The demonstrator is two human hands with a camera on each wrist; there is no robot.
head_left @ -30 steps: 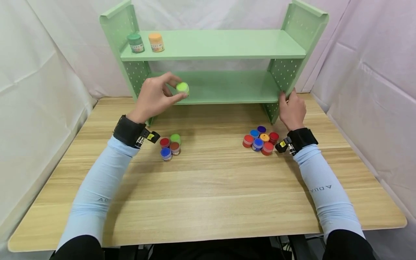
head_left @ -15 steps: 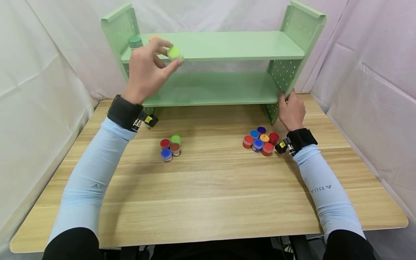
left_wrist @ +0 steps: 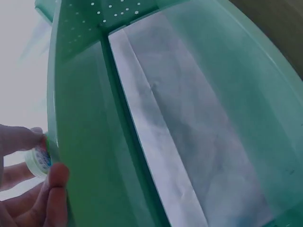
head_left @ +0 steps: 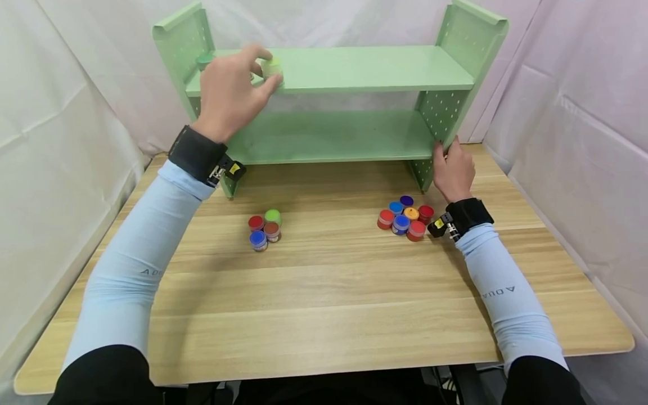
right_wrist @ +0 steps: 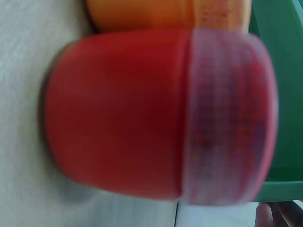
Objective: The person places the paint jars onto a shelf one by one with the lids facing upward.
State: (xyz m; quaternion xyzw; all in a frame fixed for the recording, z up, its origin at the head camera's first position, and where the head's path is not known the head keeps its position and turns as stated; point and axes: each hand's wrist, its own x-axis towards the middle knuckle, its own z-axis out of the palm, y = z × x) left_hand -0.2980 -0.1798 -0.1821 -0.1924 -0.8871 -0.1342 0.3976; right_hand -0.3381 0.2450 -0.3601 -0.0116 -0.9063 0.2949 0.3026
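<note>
My left hand (head_left: 233, 93) pinches a small paint jar (head_left: 271, 68) with a light green lid between thumb and fingers, at the front of the upper board of the green shelf (head_left: 354, 70). Whether the jar touches the board I cannot tell. In the left wrist view, the jar (left_wrist: 39, 160) shows beyond the board's edge, partly covered by fingers. A dark green jar (head_left: 205, 59) stands on the shelf's left end, mostly behind the hand, which also hides the orange jar. My right hand (head_left: 454, 171) grips the lower edge of the shelf's right side panel (head_left: 445, 115).
A small cluster of jars (head_left: 265, 229) with red, green, brown and blue lids stands left on the wooden table (head_left: 324, 304). Several more jars (head_left: 403, 218) stand near my right wrist. In the right wrist view, a red jar (right_wrist: 118, 113) fills the middle. White cloth (head_left: 582, 129) surrounds the table.
My left hand has lifted the light-green-lidded jar from in front of the lower board to the upper board, covering the orange jar. The right hand has stayed on the side panel.
</note>
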